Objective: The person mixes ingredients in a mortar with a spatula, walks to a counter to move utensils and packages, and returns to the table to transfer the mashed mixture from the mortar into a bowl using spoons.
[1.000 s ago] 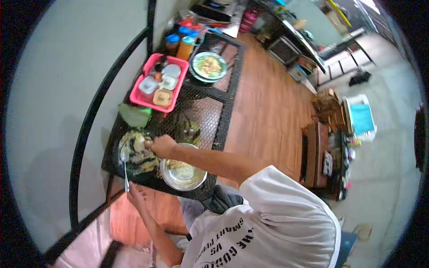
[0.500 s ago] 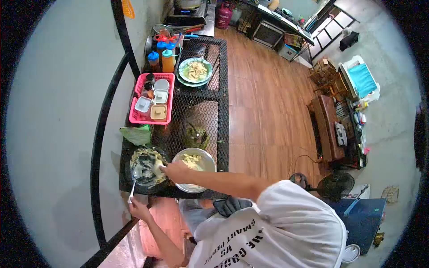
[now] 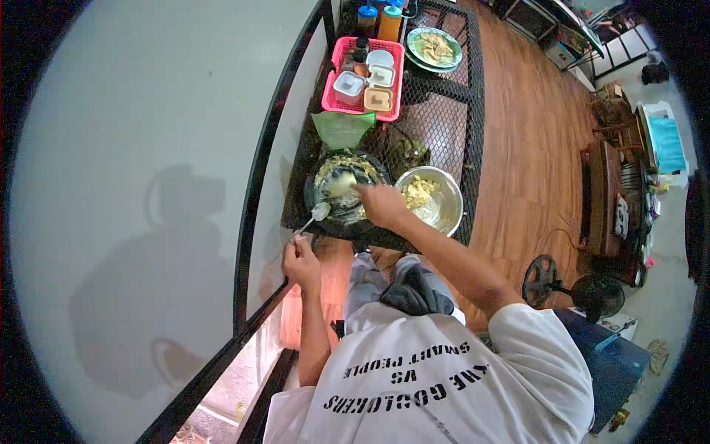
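My left hand [image 3: 302,265] is closed round the handle of a metal spoon [image 3: 319,212], whose bowl is at the near-left rim of a dark round mortar [image 3: 314,194]. My right hand [image 3: 383,205] grips a pale, blurred tool [image 3: 342,185] over the mortar. Yellowish mash [image 3: 347,160] coats the mortar's inside. Just right of it stands a metal bowl [image 3: 448,205] with yellow chunks [image 3: 419,191] in its left part. Behind the mortar lies a green leaf-like wrapper [image 3: 345,129].
A pink basket [image 3: 400,83] of lidded containers sits farther back on the black mesh table [image 3: 473,140]. Stacked plates [image 3: 435,49] with food are at the back right, and sauce bottles [image 3: 390,24] at the back. A wall is on the left, a fan [image 3: 597,296] on the right.
The view has turned, so the table appears farther right. The spoon has lifted from inside the mortar to its near-left rim, and the pale tool has moved toward the mortar's middle.
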Tool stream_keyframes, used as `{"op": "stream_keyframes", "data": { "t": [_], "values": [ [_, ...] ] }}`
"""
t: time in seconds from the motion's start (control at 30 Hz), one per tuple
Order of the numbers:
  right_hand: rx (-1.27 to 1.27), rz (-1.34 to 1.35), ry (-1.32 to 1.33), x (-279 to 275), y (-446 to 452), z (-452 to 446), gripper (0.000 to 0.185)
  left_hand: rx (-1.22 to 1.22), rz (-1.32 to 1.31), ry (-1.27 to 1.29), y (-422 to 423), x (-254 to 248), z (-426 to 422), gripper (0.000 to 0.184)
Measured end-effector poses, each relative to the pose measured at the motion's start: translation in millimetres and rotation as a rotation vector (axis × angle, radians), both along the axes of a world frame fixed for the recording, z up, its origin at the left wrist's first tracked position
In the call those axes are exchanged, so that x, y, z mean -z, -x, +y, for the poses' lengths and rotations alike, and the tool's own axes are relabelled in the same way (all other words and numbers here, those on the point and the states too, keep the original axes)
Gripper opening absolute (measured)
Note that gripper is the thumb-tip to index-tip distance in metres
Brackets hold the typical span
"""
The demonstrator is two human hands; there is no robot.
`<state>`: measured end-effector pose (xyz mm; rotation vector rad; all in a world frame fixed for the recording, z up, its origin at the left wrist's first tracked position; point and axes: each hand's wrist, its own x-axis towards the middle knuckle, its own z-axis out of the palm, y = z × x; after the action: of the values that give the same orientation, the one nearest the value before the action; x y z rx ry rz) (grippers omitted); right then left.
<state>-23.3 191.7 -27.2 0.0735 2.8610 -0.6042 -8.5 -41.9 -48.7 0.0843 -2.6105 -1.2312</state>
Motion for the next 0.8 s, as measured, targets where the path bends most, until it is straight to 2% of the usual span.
{"op": "stream_keyframes", "data": {
  "t": [0.07, 0.1, 0.2, 0.27, 0.37, 0.4, 0.43, 0.47, 0.53, 0.7, 0.8],
  "values": [
    [0.084, 0.075, -0.003, 4, 16, -5, 0.044, 0.022, 0.034, 0.004, 2, -4, 4, 0.021],
    [0.062, 0.028, -0.057, 20, 25, -7, 0.048, 0.026, 0.041, 0.000, 5, -1, 3, 0.021],
    [0.061, -0.036, 0.014, 34, 6, -15, 0.054, 0.062, 0.123, 0.013, 11, 7, -9, 0.019],
    [0.040, -0.155, -0.031, 23, -6, -15, 0.053, 0.060, -0.056, 0.014, 13, 2, -13, 0.022],
    [-0.005, -0.070, 0.019, 10, -3, -8, 0.038, 0.078, 0.002, -0.044, 13, -5, -11, 0.020],
    [0.060, -0.006, 0.039, -3, 7, -12, 0.038, 0.094, 0.069, -0.057, 16, -4, -11, 0.019],
    [0.049, 0.038, 0.017, 6, 19, -12, 0.038, 0.102, -0.087, 0.030, 14, -6, -16, 0.021],
    [0.036, 0.081, -0.007, 18, 28, -12, 0.039, 0.105, -0.081, 0.027, 17, -4, -13, 0.021],
    [0.041, 0.019, -0.011, 30, 26, -15, 0.040, 0.100, 0.106, -0.110, 19, -3, -9, 0.019],
    [-0.027, -0.118, -0.051, 9, 1, -3, 0.040, 0.121, 0.107, -0.079, 22, 0, -14, 0.017],
    [0.075, 0.046, -0.061, 6, 23, -8, 0.045, 0.150, 0.070, -0.088, 24, -4, -13, 0.016]
  ]
}}
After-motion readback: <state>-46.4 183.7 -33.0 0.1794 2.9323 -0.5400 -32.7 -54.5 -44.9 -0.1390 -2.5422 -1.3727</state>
